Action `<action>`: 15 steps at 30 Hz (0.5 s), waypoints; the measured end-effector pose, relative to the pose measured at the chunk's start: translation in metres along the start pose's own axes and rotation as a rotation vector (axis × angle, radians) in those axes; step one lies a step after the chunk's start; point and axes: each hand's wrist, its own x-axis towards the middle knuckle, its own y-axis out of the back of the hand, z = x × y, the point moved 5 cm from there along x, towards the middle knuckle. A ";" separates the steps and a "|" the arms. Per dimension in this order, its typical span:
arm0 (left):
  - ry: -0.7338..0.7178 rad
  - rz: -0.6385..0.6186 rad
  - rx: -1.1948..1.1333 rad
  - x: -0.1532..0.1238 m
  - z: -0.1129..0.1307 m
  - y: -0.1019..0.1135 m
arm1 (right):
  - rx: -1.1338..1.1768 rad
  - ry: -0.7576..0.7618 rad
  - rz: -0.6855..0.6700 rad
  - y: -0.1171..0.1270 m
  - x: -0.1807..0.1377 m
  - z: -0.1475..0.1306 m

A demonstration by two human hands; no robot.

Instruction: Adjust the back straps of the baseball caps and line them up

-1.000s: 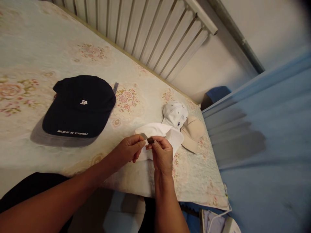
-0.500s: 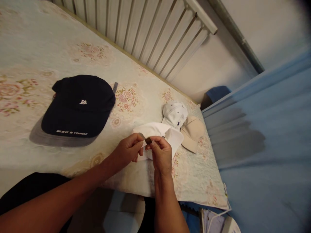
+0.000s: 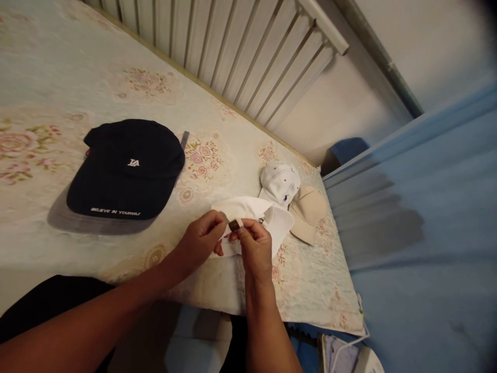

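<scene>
Pinching the strap (image 3: 227,232) of the white cap (image 3: 248,207), the left hand (image 3: 200,237) nears the right hand (image 3: 257,246), which grips its dark buckle (image 3: 234,225), work there seemingly unfinished.

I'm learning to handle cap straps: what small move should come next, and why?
Probably a gentle tug on the white strap by the left hand, with the right hand steadying the other side: the fingers pinch on either side of the dark buckle, which lies exposed between them.
</scene>
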 end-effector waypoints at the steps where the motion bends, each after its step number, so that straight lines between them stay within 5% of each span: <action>1: -0.007 0.021 0.027 -0.001 0.001 0.000 | -0.005 -0.004 0.012 0.002 0.001 0.000; 15: -0.042 0.053 -0.045 0.002 -0.005 0.002 | -0.093 0.085 -0.028 -0.006 -0.005 -0.014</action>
